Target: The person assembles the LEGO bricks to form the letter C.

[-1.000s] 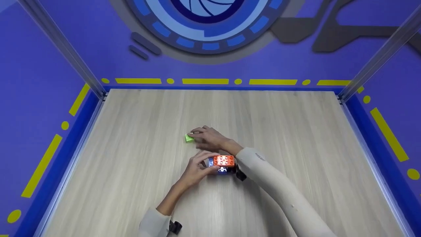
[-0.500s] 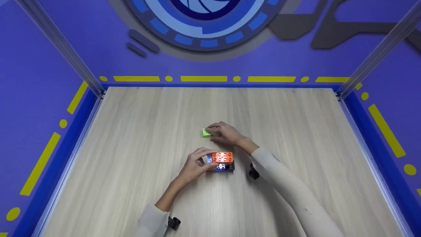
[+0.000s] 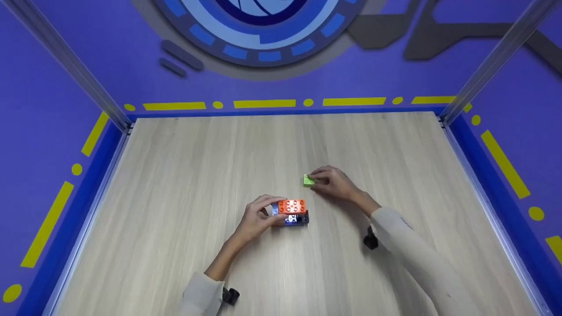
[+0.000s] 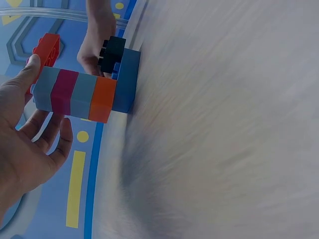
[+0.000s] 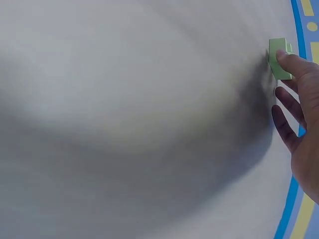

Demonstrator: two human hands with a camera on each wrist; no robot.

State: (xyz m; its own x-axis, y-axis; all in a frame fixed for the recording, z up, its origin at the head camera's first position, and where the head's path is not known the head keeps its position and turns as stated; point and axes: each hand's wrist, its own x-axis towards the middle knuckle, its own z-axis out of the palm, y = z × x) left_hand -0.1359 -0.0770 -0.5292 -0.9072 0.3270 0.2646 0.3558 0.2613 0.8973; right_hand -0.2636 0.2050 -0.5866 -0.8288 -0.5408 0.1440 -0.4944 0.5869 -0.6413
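My left hand [image 3: 256,216] grips the upper end of a stack of toy building bricks, thumb on the near side. A red brick [image 3: 292,206] tops it. In the left wrist view, the column has a light blue brick [image 4: 45,88], a magenta brick [image 4: 64,92], another light blue one and an orange brick [image 4: 102,99]. At its foot lies a long dark blue brick [image 4: 127,82] bearing a small black-looking brick [image 4: 112,54]. Farther back to the right, my right hand [image 3: 336,183] pinches a light green brick [image 3: 308,180] between thumb and fingers, apart from the stack.
The bricks are on a pale wood-grain table [image 3: 210,166]. Blue-purple panels [image 3: 88,48] with yellow marks wall it at the back and both sides. Metal posts [image 3: 487,66] stand at the rear corners.
My right hand has moved to the right with the green brick, from left of the stack to past its right side. The left hand keeps its grip, and the stack stays nearly in place.
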